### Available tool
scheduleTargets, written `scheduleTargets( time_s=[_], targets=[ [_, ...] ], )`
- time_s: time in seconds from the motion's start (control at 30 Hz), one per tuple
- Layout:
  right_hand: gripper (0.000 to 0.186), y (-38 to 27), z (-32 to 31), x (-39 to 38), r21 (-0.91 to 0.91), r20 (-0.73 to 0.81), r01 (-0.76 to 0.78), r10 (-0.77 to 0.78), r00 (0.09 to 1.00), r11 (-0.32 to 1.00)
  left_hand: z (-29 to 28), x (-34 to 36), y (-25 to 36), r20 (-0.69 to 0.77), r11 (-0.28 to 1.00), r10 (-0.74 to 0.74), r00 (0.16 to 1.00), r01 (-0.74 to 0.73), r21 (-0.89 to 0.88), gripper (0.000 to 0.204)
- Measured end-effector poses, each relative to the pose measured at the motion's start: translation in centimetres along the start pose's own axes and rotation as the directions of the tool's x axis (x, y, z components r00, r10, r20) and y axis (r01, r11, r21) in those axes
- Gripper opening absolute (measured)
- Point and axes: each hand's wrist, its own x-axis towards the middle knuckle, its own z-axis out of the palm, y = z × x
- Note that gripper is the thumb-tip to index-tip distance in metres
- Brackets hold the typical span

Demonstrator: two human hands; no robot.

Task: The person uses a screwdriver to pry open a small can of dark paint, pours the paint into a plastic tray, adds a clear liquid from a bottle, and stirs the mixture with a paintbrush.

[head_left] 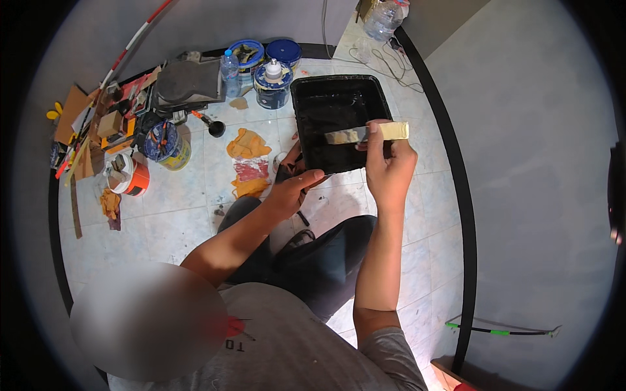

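Observation:
My left hand (pixel 291 189) grips the near left corner of a black rectangular tray (pixel 336 107), its thumb on the near edge and its other fingers along the left side, partly hidden. The tray is deep-sided and tilted toward me, with dark, smeared inner walls. Over its near right part, my right hand (pixel 389 159) pinches a short flat strip (pixel 395 131) between thumb and fingers. Pale yellow shows at the strip's right end, mottled grey and silver at its left end. What kind of thing it is, I cannot tell.
Orange crumpled cloths (pixel 248 144) lie left of the tray. Beyond are a paint-stained blue bucket (pixel 272 88) with a white bulb on top and a water bottle (pixel 229 73). Further left stand a yellow-sided bucket (pixel 177 156) and a white-and-orange bucket (pixel 138 180). Grey walls rise around.

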Motion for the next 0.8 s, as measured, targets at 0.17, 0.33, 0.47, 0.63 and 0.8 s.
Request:
scheduleTargets(
  time_s=[0.17,0.33,0.47,0.63,0.8],
  targets=[
    [0.015,-1.1,0.1,0.1,-0.063,0.071,0.053,-0.048,0.996,0.997,1.4,0.5,1.2,-0.018,0.993,-0.027,0.999,0.024,-0.119,0.080],
    [0.014,-1.9,-0.5,-0.1,-0.088,0.048,-0.001,0.005,0.999,0.996,-1.0,0.4,-0.1,-0.013,0.994,-0.016,1.000,0.014,-0.110,0.068],
    [0.012,-1.7,0.6,0.5,-0.130,0.036,0.090,-0.086,0.996,0.987,0.1,0.5,1.2,-0.019,0.990,-0.010,1.000,0.007,-0.143,0.066],
    [0.013,-2.7,0.1,0.3,-0.132,0.073,0.090,-0.081,0.994,0.987,-0.4,0.5,1.3,0.011,0.988,-0.020,1.000,0.022,-0.156,0.066],
    [0.013,-2.6,-0.1,2.8,-0.078,-0.064,0.000,-0.005,0.998,0.997,-1.0,0.4,0.7,-0.011,0.987,-0.033,0.999,0.031,-0.156,0.067]
  ],
)
